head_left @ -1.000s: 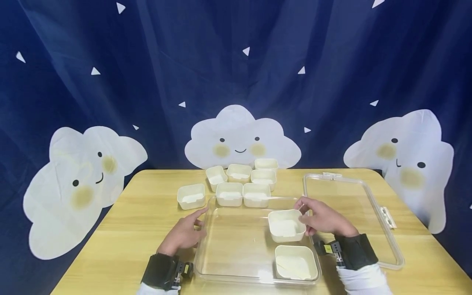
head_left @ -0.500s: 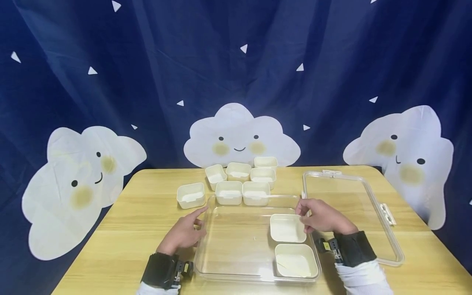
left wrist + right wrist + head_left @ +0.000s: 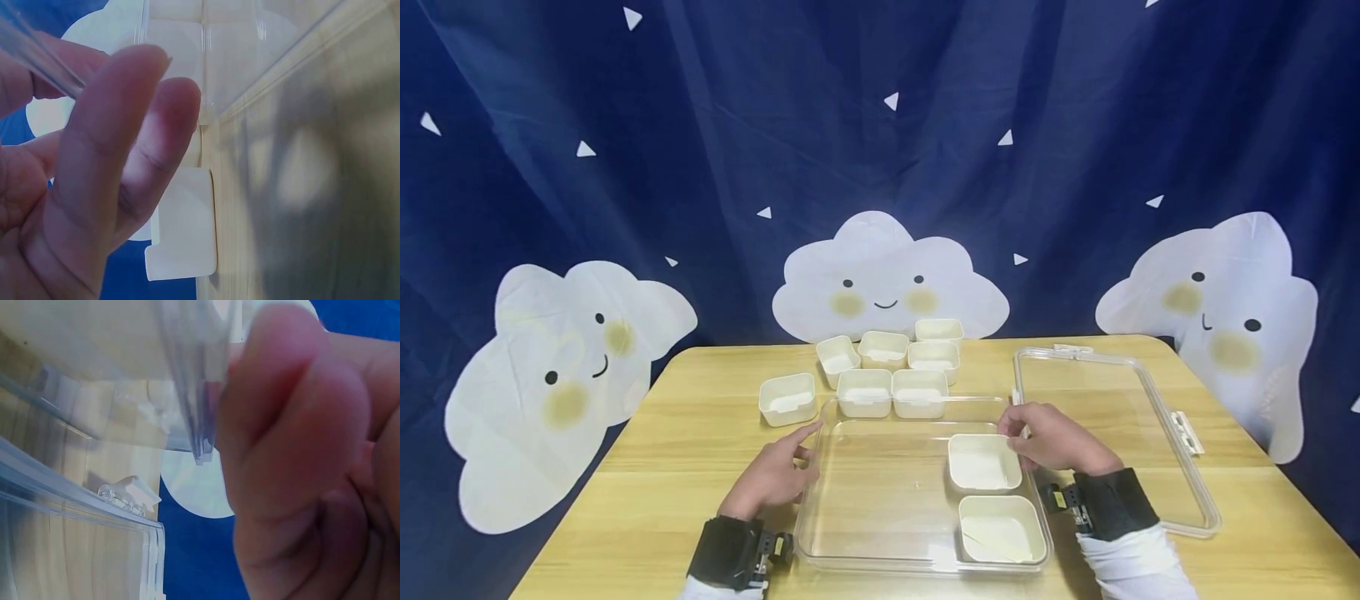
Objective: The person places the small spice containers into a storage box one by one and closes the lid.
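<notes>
In the head view, a shallow clear plastic box (image 3: 880, 492) lies in front of the person. My left hand (image 3: 775, 475) holds its left rim, index finger stretched along the edge; the left wrist view shows the clear edge passing behind the nearer fingers (image 3: 100, 144). Inside the box at the right stands a cream container (image 3: 985, 465). My right hand (image 3: 1060, 437) pinches that container's right rim, close to the box wall. Another cream container (image 3: 1002, 533) sits nearer, with a pale strip in it. In the right wrist view, curled fingers (image 3: 294, 444) hide the pinch.
Several more cream containers stand on the wooden table (image 3: 655, 500) behind the box, among them one cream container (image 3: 787, 398) off to the left. A clear lid (image 3: 1138, 433) with white latches (image 3: 1187, 433) lies at the right. A blue curtain (image 3: 880, 125) hangs behind.
The container in my right hand has come down into the box, behind the nearer one, mostly by half a second ago. My left hand has stayed put.
</notes>
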Demonstrator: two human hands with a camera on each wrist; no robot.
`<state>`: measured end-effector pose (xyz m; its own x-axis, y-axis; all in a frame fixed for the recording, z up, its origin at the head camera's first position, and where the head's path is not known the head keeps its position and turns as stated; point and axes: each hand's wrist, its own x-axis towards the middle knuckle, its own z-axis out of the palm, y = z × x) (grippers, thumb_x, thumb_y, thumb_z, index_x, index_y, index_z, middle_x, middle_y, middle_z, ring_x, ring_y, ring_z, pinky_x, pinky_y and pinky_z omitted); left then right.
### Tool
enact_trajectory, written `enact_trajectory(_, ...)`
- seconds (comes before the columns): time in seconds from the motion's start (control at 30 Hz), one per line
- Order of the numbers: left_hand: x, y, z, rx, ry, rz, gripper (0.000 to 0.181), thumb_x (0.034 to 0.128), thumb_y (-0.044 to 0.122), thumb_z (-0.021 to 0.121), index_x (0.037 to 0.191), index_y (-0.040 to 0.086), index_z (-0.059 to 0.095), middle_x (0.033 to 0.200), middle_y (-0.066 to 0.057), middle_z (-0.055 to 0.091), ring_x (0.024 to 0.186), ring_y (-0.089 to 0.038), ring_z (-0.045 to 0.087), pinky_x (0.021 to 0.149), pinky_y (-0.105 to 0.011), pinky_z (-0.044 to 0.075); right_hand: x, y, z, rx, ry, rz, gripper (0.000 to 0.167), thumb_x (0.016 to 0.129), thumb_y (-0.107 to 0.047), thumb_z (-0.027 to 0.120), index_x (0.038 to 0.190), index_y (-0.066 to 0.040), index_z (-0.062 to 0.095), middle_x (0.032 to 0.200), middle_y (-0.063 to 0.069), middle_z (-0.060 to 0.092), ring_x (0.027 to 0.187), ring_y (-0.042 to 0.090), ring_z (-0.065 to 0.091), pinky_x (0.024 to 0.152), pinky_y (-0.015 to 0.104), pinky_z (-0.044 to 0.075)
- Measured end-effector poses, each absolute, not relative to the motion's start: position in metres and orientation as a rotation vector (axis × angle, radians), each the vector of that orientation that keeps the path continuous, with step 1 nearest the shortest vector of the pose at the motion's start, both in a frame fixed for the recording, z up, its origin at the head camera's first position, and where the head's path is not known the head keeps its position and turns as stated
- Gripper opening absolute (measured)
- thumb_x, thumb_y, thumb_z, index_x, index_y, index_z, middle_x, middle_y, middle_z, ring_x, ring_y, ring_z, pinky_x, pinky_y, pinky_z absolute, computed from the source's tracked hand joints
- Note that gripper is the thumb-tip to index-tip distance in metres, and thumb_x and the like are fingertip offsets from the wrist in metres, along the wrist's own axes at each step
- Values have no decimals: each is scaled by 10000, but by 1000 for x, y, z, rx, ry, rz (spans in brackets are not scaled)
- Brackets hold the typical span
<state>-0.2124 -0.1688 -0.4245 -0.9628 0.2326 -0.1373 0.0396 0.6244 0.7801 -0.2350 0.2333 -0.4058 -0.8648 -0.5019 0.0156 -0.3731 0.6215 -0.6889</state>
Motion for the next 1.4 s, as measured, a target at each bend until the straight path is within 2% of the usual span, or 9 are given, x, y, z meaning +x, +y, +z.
enact_trajectory(0.27, -213, -170, -426, 241, 2615, 1247, 716, 835, 10, 599, 1501, 117, 357, 1189, -238, 593, 512, -173, 599, 500, -346, 515, -236, 231, -406, -753, 2724, -1001, 234, 816, 130, 567, 944, -23, 689, 805, 13, 622, 470, 118, 543, 460, 261, 483)
enact_trajectory(0.4, -214, -170, -426, 243, 2622, 1238, 722, 831, 9, 604, 1501, 122, 359, 1181, -226, 596, 508, -170, 595, 496, -343, 514, -236, 230, -407, -811, 2797, -920, 251, 798, 118, 610, 949, -50, 718, 860, -2, 669, 662, 141, 616, 621, 329, 541)
enact_trajectory(0.53, -214, -169, -426, 231, 2623, 1240, 734, 821, 7, 612, 1500, 130, 362, 1178, -217, 597, 518, -172, 595, 499, -343, 516, -236, 229, -408, -883, 2852, -842, 285, 779, 116, 633, 951, -87, 736, 893, -28, 690, 865, 187, 642, 792, 425, 538)
enact_trajectory(0.83, -214, -169, -426, 228, 2619, 1251, 729, 821, 3, 610, 1496, 129, 367, 1179, -224, 596, 515, -170, 598, 493, -342, 517, -235, 228, -407, -923, 2857, -851, 323, 766, 143, 602, 906, -112, 743, 879, -41, 702, 876, 216, 663, 789, 429, 542)
enact_trajectory(1.03, -213, -170, -426, 222, 2611, 1256, 728, 820, -4, 610, 1495, 115, 366, 1172, -223, 598, 522, -168, 601, 495, -339, 522, -236, 229, -410, -893, 2844, -832, 303, 802, 119, 606, 911, -125, 749, 934, -5, 719, 945, 273, 667, 836, 450, 535)
enact_trajectory(1.4, -214, -169, -425, 239, 2625, 1244, 717, 823, 7, 608, 1491, 120, 374, 1160, -213, 606, 510, -165, 602, 488, -329, 504, -236, 231, -407, -875, 2808, -852, 263, 854, 71, 595, 914, -126, 758, 942, 17, 723, 953, 282, 664, 823, 449, 538)
